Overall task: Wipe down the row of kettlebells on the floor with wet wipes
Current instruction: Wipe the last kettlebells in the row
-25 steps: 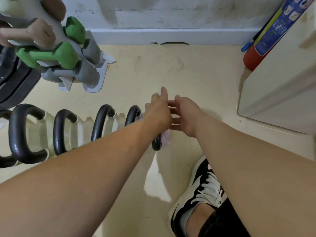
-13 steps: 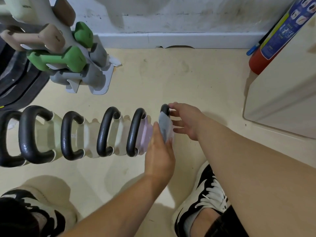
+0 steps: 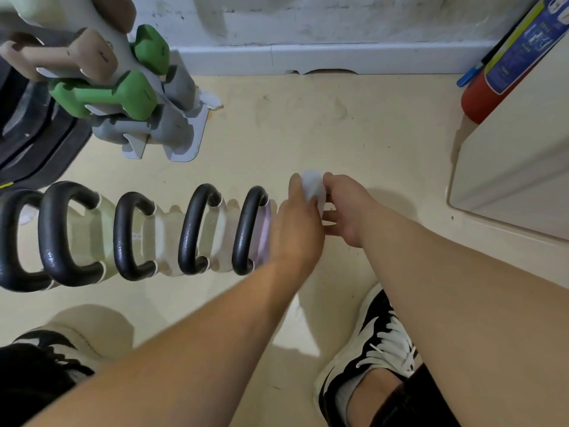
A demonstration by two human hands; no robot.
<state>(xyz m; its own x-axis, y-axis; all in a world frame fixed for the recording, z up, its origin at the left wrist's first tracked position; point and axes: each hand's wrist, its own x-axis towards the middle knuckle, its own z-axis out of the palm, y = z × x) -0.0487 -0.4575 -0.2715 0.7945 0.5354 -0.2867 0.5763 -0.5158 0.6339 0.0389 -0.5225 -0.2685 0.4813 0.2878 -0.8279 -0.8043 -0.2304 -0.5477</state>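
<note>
Both hands, left (image 3: 297, 229) and right (image 3: 346, 211), pinch a wipe (image 3: 312, 186) over the end kettlebell (image 3: 321, 201), which they almost fully hide.

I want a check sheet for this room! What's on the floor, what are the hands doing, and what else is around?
Surface: beige floor, scuffed.
Job's things: row of kettlebells with black handles; white wipe at the row's right end.
Clutter: dumbbell rack; dark mat.
Grips: left hand and right hand meet at the wipe; the kettlebell beneath is hidden.
Cables: nothing seen.
Surroundings: white wall, red fire extinguisher, cream cabinet, black-and-white shoe.
</note>
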